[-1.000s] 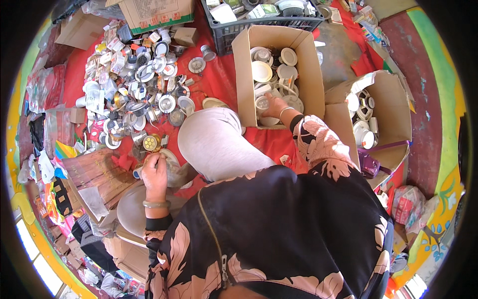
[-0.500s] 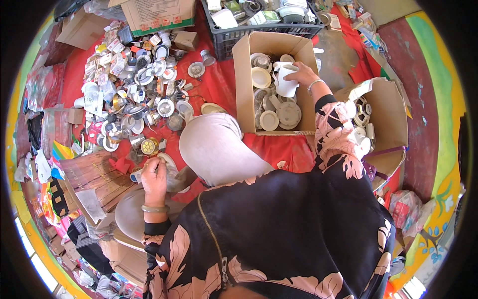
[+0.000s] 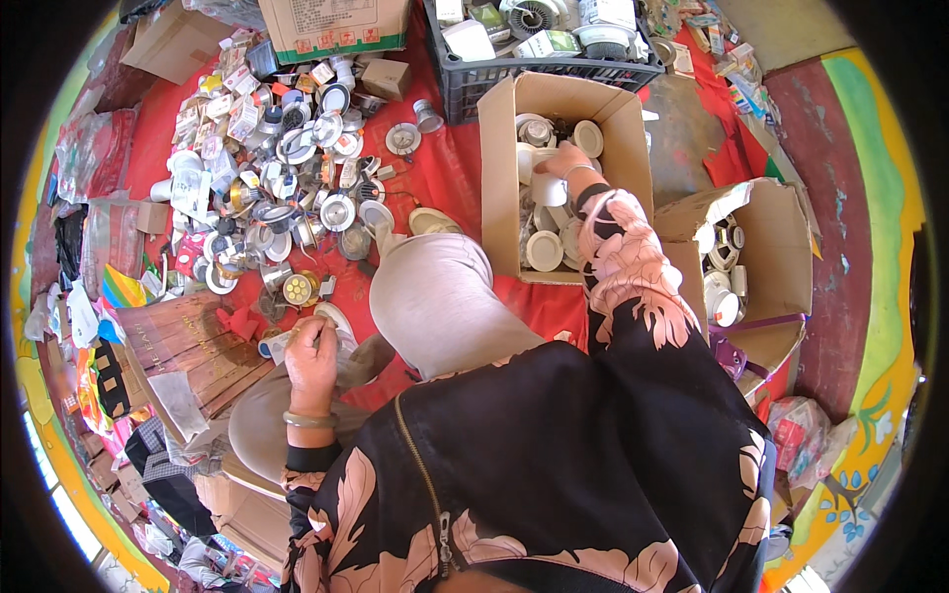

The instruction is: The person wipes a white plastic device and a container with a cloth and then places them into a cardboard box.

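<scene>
One white cylindrical fitting (image 3: 550, 190) is inside the open cardboard box (image 3: 497, 188), just below the fingers of my right hand (image 3: 565, 162). Half a second ago I was gripping this fitting near the right side of the box; now my right hand has moved toward the left, among the other pieces. The hand appears to touch the fitting, but its fingertips are partly hidden, so I cannot tell if I grip it. Nearer to me in the same box, a round white fitting (image 3: 544, 251) lies flat, as before.

My left hand (image 3: 312, 354) is closed in a loose fist, well apart from the box, and it has hardly changed its pose. Between the hands is my knee (image 3: 430, 287) in pale trousers. The second box (image 3: 776, 247) stays at the right, the black crate (image 3: 465, 91) behind, and the heap of lamp fittings (image 3: 297, 148) lies on the red cloth (image 3: 442, 158), seemingly unchanged.
</scene>
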The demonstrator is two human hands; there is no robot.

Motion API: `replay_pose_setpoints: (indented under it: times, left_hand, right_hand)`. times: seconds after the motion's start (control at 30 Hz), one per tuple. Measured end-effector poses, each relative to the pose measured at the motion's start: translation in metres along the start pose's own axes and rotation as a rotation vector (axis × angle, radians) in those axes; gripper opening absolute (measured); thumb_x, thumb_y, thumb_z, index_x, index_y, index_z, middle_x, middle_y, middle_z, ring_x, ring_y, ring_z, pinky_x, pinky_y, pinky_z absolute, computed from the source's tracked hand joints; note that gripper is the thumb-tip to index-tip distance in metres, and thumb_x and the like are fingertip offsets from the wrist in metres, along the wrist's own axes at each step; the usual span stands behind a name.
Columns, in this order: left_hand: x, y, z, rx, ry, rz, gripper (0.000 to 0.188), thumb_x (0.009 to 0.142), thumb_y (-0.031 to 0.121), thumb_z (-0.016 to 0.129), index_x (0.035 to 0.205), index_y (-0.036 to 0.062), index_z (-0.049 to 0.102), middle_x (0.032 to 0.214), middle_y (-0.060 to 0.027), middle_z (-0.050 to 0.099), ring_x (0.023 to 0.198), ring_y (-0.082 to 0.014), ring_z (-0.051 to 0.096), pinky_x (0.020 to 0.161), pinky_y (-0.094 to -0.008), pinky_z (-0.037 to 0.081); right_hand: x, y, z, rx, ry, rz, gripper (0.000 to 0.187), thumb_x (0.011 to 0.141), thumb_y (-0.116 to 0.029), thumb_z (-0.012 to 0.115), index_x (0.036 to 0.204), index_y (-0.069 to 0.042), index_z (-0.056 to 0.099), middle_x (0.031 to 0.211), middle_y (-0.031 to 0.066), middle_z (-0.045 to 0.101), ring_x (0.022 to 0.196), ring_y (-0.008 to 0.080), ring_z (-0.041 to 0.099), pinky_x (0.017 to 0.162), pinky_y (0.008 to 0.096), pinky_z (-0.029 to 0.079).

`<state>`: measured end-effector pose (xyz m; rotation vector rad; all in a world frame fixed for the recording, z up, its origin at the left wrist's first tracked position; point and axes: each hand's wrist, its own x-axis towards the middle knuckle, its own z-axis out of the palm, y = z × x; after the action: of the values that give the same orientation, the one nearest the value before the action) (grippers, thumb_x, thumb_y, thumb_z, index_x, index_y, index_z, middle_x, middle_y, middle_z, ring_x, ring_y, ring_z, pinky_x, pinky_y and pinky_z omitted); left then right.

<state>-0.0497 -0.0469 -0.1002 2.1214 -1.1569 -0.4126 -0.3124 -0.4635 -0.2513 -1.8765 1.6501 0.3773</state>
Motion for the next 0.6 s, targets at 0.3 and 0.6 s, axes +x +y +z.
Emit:
replay_pose_setpoints:
  times: [0.3, 0.6]
  left_hand:
    - [-0.001, 0.003, 0.000, -0.037, -0.007, -0.002, 0.005, 0.077, 0.002, 0.057, 0.077, -0.0027, 0.057, 0.077, -0.0155, 0.059, 0.071, -0.0292, 0.057, 0.067, -0.0348, 0.045]
    - [-0.006, -0.003, -0.004, -0.036, -0.007, -0.021, 0.005, 0.078, 0.002, 0.057, 0.076, -0.0027, 0.057, 0.076, -0.0153, 0.059, 0.070, -0.0293, 0.056, 0.065, -0.0347, 0.044]
  right_hand:
    - [0.005, 0.081, 0.023, 1.296, -0.087, 0.063, 0.057, 0.076, -0.024, 0.068, 0.125, -0.010, 0.045, 0.109, 0.0101, 0.055, 0.083, 0.0220, 0.057, 0.066, 0.0336, 0.049]
    - [0.054, 0.061, -0.002, -0.300, 0.017, -0.168, 0.049, 0.069, -0.037, 0.068, 0.109, -0.009, 0.062, 0.115, 0.0126, 0.058, 0.106, 0.0280, 0.055, 0.091, 0.0334, 0.042]
